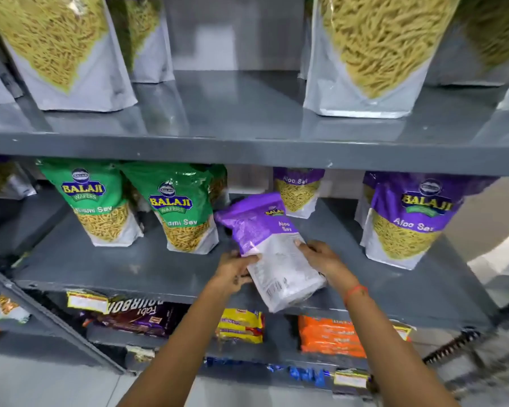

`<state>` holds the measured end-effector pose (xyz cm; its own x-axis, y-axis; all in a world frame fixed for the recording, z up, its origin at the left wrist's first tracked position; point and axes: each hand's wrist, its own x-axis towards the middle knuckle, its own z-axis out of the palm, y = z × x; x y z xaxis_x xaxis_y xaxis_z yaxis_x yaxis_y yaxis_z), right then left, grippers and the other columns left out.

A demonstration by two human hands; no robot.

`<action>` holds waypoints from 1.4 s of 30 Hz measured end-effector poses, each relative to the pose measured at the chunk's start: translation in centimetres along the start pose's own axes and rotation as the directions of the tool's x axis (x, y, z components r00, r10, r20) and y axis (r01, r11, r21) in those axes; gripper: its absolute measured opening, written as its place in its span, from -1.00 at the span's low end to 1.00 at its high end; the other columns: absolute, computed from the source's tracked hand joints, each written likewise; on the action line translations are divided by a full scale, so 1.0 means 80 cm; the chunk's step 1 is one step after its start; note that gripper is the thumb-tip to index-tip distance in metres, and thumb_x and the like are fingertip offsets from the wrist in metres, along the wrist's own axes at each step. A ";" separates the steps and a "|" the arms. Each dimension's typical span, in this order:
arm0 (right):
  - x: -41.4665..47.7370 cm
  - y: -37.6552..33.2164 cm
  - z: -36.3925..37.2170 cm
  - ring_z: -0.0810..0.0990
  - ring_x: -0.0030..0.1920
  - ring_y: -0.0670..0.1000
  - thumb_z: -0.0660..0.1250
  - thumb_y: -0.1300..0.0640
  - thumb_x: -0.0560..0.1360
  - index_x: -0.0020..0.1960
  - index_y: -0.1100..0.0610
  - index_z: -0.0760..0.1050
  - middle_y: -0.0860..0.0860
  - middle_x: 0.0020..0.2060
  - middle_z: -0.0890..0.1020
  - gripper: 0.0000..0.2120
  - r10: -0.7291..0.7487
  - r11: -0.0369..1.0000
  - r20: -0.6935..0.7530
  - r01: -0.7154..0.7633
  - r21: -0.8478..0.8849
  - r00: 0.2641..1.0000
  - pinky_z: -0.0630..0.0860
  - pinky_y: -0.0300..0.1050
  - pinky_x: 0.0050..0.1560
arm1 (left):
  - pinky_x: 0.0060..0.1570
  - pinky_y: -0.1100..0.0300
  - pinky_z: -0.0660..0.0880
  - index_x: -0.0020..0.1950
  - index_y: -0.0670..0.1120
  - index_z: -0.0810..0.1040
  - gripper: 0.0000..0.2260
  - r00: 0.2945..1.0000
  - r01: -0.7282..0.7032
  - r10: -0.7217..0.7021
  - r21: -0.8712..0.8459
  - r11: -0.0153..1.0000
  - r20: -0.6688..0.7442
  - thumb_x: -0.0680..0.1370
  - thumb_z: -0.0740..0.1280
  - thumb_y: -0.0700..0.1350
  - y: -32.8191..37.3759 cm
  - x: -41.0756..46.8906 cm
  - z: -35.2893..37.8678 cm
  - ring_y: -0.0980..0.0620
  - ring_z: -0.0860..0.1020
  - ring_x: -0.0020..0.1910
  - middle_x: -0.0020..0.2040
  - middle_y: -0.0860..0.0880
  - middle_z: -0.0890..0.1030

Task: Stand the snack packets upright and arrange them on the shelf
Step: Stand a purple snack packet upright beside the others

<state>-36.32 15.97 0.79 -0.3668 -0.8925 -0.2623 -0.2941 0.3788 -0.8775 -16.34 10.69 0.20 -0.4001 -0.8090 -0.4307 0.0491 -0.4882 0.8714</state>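
Observation:
A purple and white Aloo Sev packet [269,245] lies tilted on its back at the front of the middle grey shelf [130,268], its bottom end hanging over the shelf edge. My left hand [235,270] grips its left side and my right hand [323,261] grips its right side. Two green Balaji packets [97,201] [182,210] stand upright to the left. A purple Aloo Sev packet [406,221] stands upright at the right, and a smaller-looking one [299,190] stands further back behind the held packet.
The upper shelf [247,148] carries tall packets of yellow sev [62,51] [370,54] with a gap between them. Below, biscuit packs lie flat: a brown one [141,317], a yellow one [241,326] and an orange one [329,336].

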 end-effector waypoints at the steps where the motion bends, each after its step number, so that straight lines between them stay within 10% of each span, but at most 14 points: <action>1: -0.002 0.008 -0.001 0.46 -0.21 -0.03 0.29 -0.03 0.48 -0.11 0.25 0.52 0.06 -0.23 0.53 -0.69 -0.052 0.989 -0.023 0.054 0.136 0.998 0.36 -0.35 -0.36 | -0.34 0.16 0.60 -0.17 -0.13 0.56 -0.86 0.999 -0.053 0.053 -0.012 0.999 0.010 0.45 0.32 -0.36 0.004 -0.002 0.001 0.09 0.64 -0.40 -0.42 0.05 0.69; 9: 0.020 -0.007 -0.028 0.62 -0.10 -0.21 0.29 0.34 0.47 0.10 0.17 0.42 0.02 -0.03 0.62 -0.77 -0.309 0.841 -0.199 0.365 0.399 0.930 0.55 -0.33 -0.05 | -0.08 0.22 0.57 -0.04 -0.11 0.54 -0.87 0.950 -0.261 0.292 -0.228 0.938 0.112 0.55 0.21 -0.26 0.066 0.042 0.030 0.09 0.64 -0.15 -0.18 0.02 0.71; 13: 0.027 0.012 -0.018 0.56 0.05 0.02 0.29 0.38 0.46 0.03 0.07 0.40 0.14 0.07 0.56 -0.74 -0.256 0.875 -0.279 0.345 0.340 0.925 0.48 -0.10 0.12 | -0.15 0.37 0.56 -0.02 -0.15 0.52 -0.79 0.956 -0.280 0.293 -0.228 0.933 0.026 0.55 0.14 -0.36 0.056 0.070 0.038 0.20 0.64 -0.24 -0.27 0.08 0.71; 17: 0.024 0.033 -0.007 0.56 -0.02 -0.20 0.22 0.41 0.48 0.11 0.16 0.35 0.09 0.06 0.55 -0.74 -0.240 0.898 -0.300 0.328 0.293 0.923 0.49 -0.46 -0.04 | -0.05 0.27 0.57 0.07 -0.29 0.56 -0.81 0.795 -0.459 0.469 0.123 0.880 -0.384 0.49 0.25 -0.32 0.017 0.054 0.055 -0.01 0.56 -0.08 0.00 -0.17 0.64; 19: 0.016 0.033 0.001 0.56 -0.08 -0.29 0.14 0.45 0.46 0.05 0.14 0.37 0.06 -0.01 0.55 -0.72 -0.258 0.890 -0.344 0.360 0.279 0.903 0.47 -0.46 -0.05 | 0.05 -0.01 0.56 0.01 -0.13 0.59 -0.81 0.681 -0.535 0.666 0.414 0.737 -0.306 0.44 0.27 -0.19 -0.017 0.028 0.074 -0.07 0.58 -0.04 -0.03 -0.07 0.64; 24: -0.004 0.051 0.041 0.52 -0.07 -0.10 0.10 0.18 0.39 -0.03 -0.01 0.40 0.15 -0.06 0.53 -0.79 -0.327 0.898 -0.450 0.422 0.127 0.831 0.46 -0.28 0.00 | 0.09 0.23 0.40 0.34 -0.13 0.34 -0.52 0.737 -0.525 0.668 0.536 0.661 -0.103 0.47 0.33 -0.03 -0.040 -0.002 0.117 -0.02 0.54 0.16 0.26 -0.10 0.55; 28: -0.014 0.052 0.077 0.52 -0.12 -0.22 0.13 0.37 0.38 0.07 0.27 0.43 0.11 -0.09 0.54 -0.72 -0.358 0.907 -0.304 0.407 0.113 0.883 0.38 -0.54 -0.07 | 0.09 0.08 0.45 0.29 -0.12 0.36 -0.43 0.787 -0.468 0.598 0.484 0.739 -0.151 0.37 0.41 0.06 -0.025 0.017 0.113 -0.14 0.54 0.15 0.18 -0.18 0.57; 32: -0.009 0.047 0.084 0.53 0.01 -0.37 0.09 0.48 0.36 0.05 0.02 0.46 0.03 0.02 0.57 -0.54 -0.381 0.903 -0.129 0.399 0.160 0.915 0.42 -0.41 0.11 | 0.03 0.00 0.42 0.14 -0.23 0.44 -0.50 0.798 -0.398 0.562 0.510 0.762 -0.217 0.30 0.50 -0.06 -0.004 0.049 0.097 -0.24 0.51 0.08 0.06 -0.29 0.56; 36: 0.001 0.033 0.049 0.52 0.14 0.04 0.21 0.29 0.40 0.10 -0.02 0.44 0.13 0.14 0.53 -0.67 -0.193 0.895 -0.486 0.355 0.268 0.852 0.47 -0.22 0.15 | -0.09 -0.03 0.52 -0.03 -0.05 0.48 -0.59 0.850 -0.422 0.523 0.512 0.748 -0.064 0.25 0.42 0.16 -0.001 0.081 0.048 -0.07 0.56 -0.18 -0.13 -0.21 0.64; 39: 0.021 0.012 0.017 0.25 0.37 -0.07 0.21 0.10 0.34 0.42 0.03 0.17 0.01 0.44 0.25 -0.35 -0.080 0.878 -0.363 0.238 0.416 0.929 0.27 -0.11 0.34 | 0.01 0.05 0.51 0.01 0.08 0.53 -0.68 0.880 -0.462 0.459 0.446 0.767 0.122 0.29 0.45 0.05 0.017 0.092 0.022 0.07 0.56 -0.10 -0.13 0.09 0.68; 42: 0.031 0.005 0.018 0.28 0.41 -0.03 0.18 0.05 0.28 0.34 -0.15 0.20 -0.04 0.41 0.31 -0.37 -0.167 0.859 -0.269 0.274 0.433 0.949 0.25 -0.04 0.39 | 0.13 0.19 0.50 0.22 -0.21 0.47 -0.63 0.886 -0.454 0.363 0.378 0.807 0.289 0.42 0.41 -0.27 0.038 0.106 0.007 0.24 0.58 -0.06 0.05 -0.02 0.63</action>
<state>-36.07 13.54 -0.85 -0.5359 -0.8442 0.0060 0.0285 -0.0252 -0.9993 -20.09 2.53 -0.70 -0.6009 -0.7994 0.0023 -0.1251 0.0968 0.9874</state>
